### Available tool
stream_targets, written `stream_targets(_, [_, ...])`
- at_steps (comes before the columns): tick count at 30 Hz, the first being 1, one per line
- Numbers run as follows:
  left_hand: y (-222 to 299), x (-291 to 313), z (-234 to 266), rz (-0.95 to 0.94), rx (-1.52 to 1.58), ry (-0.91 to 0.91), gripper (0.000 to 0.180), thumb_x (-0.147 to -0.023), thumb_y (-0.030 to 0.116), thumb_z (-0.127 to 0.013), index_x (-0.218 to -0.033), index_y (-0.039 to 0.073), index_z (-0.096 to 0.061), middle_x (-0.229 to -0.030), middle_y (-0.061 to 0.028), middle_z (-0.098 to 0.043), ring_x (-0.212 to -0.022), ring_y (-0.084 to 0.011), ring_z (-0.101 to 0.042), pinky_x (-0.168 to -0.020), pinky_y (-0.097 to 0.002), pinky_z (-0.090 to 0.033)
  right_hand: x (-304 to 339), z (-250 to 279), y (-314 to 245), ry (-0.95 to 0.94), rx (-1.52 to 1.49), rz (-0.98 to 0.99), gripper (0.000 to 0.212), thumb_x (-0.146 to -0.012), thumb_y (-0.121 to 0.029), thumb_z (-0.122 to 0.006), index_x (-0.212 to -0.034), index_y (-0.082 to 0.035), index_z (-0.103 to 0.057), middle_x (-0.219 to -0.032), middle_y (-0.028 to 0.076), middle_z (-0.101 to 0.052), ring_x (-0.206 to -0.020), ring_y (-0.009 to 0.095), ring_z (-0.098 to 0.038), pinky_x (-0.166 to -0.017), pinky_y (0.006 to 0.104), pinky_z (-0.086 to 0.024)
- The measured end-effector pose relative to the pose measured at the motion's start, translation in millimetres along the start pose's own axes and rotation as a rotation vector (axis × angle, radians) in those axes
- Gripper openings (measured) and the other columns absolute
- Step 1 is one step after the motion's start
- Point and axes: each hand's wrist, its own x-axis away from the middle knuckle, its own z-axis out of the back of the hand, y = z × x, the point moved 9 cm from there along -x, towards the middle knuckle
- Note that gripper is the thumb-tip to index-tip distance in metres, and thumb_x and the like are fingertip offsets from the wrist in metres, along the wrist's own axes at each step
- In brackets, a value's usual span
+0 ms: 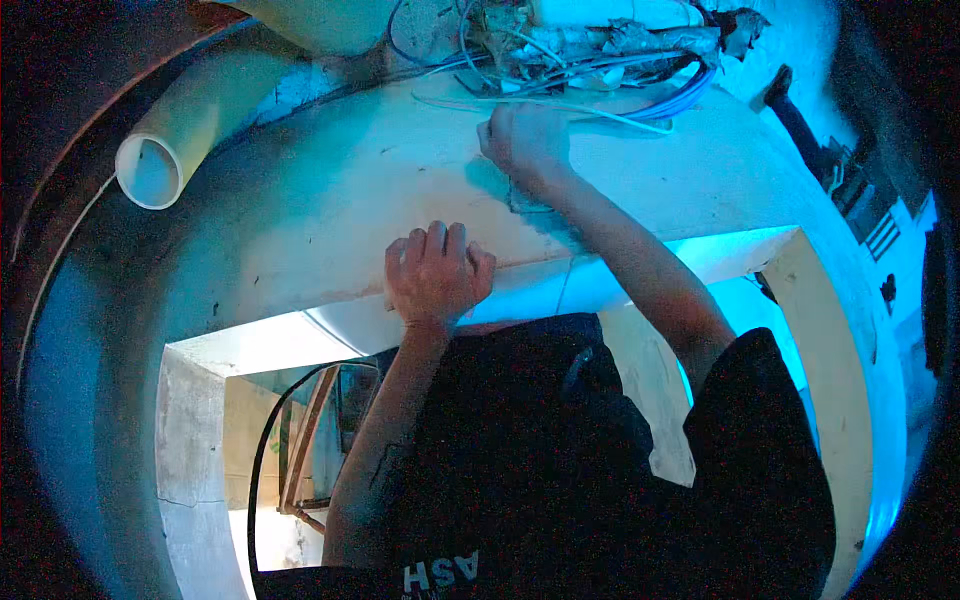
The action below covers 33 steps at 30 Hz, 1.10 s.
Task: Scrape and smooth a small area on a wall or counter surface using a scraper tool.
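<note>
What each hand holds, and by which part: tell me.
That cannot be told: the bare left hand and bare right hand are both curled in front of the broad, pale wall, their backs hiding any hold.

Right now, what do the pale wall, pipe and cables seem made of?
Pale wall: possibly painted plaster, matte with dark marks. Pipe: probably plastic, smooth, with a thin even rim. Cables: likely plastic sheathed, smooth, bending in slim curves; gloss unclear.

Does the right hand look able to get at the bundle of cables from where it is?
Probably yes: the right hand appears close to the bundle of cables, whose loose lower strands run near it, with nothing solid visible between. Its fingers look curled, though, and would likely need to open.
</note>
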Motion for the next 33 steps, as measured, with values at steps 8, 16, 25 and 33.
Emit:
stream_targets(8, [2, 0, 0, -0.010, 0.009, 0.008, 0.011, -0.064, 0.023, -0.051, -0.066, 0.012, -0.050, -0.063, -0.0030, -0.044, -0.060, -0.0182, -0.047, -0.063, -0.0354, -0.036, 0, -10, -1, -0.006, 0.182, 0.039, 0.030, -0.074, -0.030, -0.052, -0.060, -0.005, -0.062, -0.057, 0.017, -0.058, -0.052, 0.028, -0.060, -0.050, 0.0396, -0.049])
stream_targets(16, [1, 3, 5, -0.009, 0.004, -0.003, 0.013, -0.064, 0.024, -0.052, -0.065, 0.011, -0.050, -0.064, -0.0033, -0.045, -0.061, -0.0189, -0.048, -0.063, -0.0360, -0.037, -15, 9, 41, -0.153, -0.134, -0.342, 0.031, -0.073, -0.033, -0.053, -0.067, -0.004, -0.063, -0.060, 0.018, -0.058, -0.055, 0.031, -0.059, -0.052, 0.0417, -0.048])
stream_targets(25, [4, 1, 7, -0.035, 0.020, 0.020, 0.014, -0.063, 0.022, -0.054, -0.072, 0.012, -0.053, -0.070, -0.0042, -0.051, -0.061, -0.0202, -0.050, -0.058, -0.0350, -0.038, -4, -26, 30, -0.100, 0.003, -0.184, 0.033, -0.074, -0.032, -0.051, -0.058, -0.005, -0.061, -0.058, 0.018, -0.058, -0.055, 0.029, -0.060, -0.053, 0.0424, -0.048])
stream_targets(33, [3, 3, 2, -0.007, 0.010, 0.015, 0.013, -0.064, 0.023, -0.050, -0.066, 0.011, -0.049, -0.065, -0.0037, -0.045, -0.061, -0.0190, -0.048, -0.063, -0.0373, -0.036, -11, -27, 33, -0.261, -0.130, -0.218, 0.030, -0.074, -0.032, -0.051, -0.068, -0.004, -0.060, -0.067, 0.019, -0.059, -0.064, 0.031, -0.060, -0.060, 0.0460, -0.047])
